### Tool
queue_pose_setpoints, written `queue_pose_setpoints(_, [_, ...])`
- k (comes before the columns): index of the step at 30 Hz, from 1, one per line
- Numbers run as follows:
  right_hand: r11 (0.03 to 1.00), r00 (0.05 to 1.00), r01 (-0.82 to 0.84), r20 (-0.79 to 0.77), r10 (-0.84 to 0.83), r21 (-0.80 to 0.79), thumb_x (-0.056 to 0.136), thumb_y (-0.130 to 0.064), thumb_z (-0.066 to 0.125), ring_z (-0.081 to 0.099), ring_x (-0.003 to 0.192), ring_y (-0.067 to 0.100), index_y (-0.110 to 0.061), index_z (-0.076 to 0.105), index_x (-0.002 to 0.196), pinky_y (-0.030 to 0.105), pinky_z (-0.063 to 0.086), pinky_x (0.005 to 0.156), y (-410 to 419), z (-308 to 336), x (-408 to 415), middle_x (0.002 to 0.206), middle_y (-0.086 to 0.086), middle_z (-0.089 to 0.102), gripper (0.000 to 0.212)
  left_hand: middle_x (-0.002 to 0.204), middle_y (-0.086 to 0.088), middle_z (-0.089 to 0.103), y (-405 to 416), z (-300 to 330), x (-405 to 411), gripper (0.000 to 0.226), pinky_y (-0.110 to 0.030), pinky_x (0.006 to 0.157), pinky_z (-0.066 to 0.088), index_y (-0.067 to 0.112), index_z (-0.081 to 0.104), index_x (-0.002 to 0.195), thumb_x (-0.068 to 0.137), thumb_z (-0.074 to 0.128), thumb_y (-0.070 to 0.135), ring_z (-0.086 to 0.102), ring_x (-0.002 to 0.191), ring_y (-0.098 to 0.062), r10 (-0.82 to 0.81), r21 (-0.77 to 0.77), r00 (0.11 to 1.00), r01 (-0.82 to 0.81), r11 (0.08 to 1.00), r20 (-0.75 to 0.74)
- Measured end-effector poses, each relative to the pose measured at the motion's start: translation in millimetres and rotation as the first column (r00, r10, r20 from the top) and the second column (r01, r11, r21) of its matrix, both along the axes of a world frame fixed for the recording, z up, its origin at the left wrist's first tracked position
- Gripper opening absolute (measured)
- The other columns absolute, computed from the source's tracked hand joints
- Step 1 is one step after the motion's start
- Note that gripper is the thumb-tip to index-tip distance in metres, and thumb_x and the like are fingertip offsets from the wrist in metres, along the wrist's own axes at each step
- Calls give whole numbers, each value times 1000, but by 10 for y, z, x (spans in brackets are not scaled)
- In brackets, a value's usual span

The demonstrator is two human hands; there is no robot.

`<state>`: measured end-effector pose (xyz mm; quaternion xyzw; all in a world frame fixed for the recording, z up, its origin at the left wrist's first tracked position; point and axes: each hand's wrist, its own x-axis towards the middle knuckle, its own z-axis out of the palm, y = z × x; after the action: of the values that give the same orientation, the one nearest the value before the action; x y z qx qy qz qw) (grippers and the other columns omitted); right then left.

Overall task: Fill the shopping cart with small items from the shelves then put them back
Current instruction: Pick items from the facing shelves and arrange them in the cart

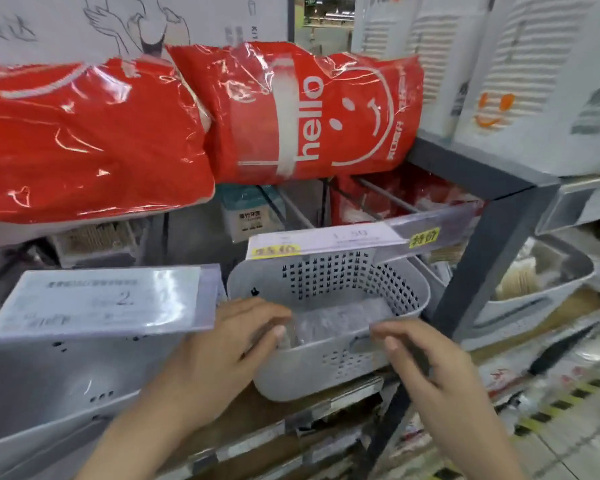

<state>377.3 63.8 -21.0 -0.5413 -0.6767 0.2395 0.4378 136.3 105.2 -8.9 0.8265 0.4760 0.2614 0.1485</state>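
Note:
A grey perforated basket (329, 282) stands on a low shelf in the middle of the view. Clear plastic packets (340, 317) lie inside it. My left hand (222, 348) reaches over the basket's near left rim, its fingers curled down onto the clear packets. My right hand (426, 362) is at the basket's near right corner by the handle slot, fingers bent; whether it touches the rim is blurred. No shopping cart is in view.
Big red "hello" packs (291, 112) lie on the shelf above. Price tags (101, 303) hang in front of a larger grey bin (49, 393) at left. A dark shelf post (492, 251) stands right of the basket, with another bin (541, 282) beyond it.

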Motion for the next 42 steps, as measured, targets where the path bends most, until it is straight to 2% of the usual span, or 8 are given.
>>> queue_pose_setpoints(3, [998,993,-67,97,66,8,91,-29,53,57,98,-10,-43,60,95,5,42,78,349,21,91,99,-28,63,17,97,13,67,166,-4,96,47,5,73,31,18,70,110,87,37,44,53,96,1,24,48,998,-22,999,-52])
queue_pose_setpoints(6, [987,962,-141,225,155,-77,94,-24,55,53,102,-10,-37,60,105,9,42,84,697,-29,160,104,-28,59,18,106,17,62,310,-5,141,28,5,75,29,23,64,118,96,49,30,51,101,1,59,-3,986,-60,998,-156])
queue_pose_setpoints(11, [921,886,-191,344,310,-338,91,-28,60,58,99,11,-22,63,111,37,48,92,1179,-64,122,106,-8,63,21,119,15,61,496,-53,228,32,-7,80,37,29,56,126,95,54,31,55,105,1,77,-157,934,-140,978,-349])
queue_pose_setpoints(16, [828,662,-209,547,512,-521,86,-33,66,56,106,19,-18,56,123,33,47,91,1401,-6,-73,117,1,59,42,116,10,65,657,-81,310,35,-24,90,47,28,58,124,90,62,22,60,104,-5,64,-289,898,-207,935,-435])
queue_pose_setpoints(23, [675,423,-262,547,722,-689,75,-31,78,56,110,26,-19,46,135,40,50,92,1729,-100,-456,130,5,54,69,119,-6,62,922,-215,423,32,-30,89,48,20,59,124,92,54,21,58,106,-25,-36,-314,640,-326,892,-767])
queue_pose_setpoints(30, [643,330,-198,567,755,-740,79,-29,74,58,106,28,-11,51,128,40,51,90,1815,-287,-451,125,9,57,57,134,-9,53,1098,-429,499,40,-38,98,41,13,49,136,96,48,17,51,120,-29,-316,-466,399,-367,805,-861])
queue_pose_setpoints(36, [647,337,-201,568,750,-735,77,-30,76,56,110,29,-10,52,129,42,49,94,1876,-326,-442,128,9,55,61,126,-12,57,1153,-488,503,31,-36,94,42,7,55,127,97,48,14,55,102,-27,-329,-487,397,-417,767,-857])
queue_pose_setpoints(42, [630,340,-201,550,763,-750,78,-32,75,56,113,29,-8,51,132,42,47,98,1895,-318,-448,131,9,55,64,119,-9,62,1137,-350,477,31,-36,92,45,9,62,120,91,60,22,58,108,-29,-255,-465,477,-398,790,-841])
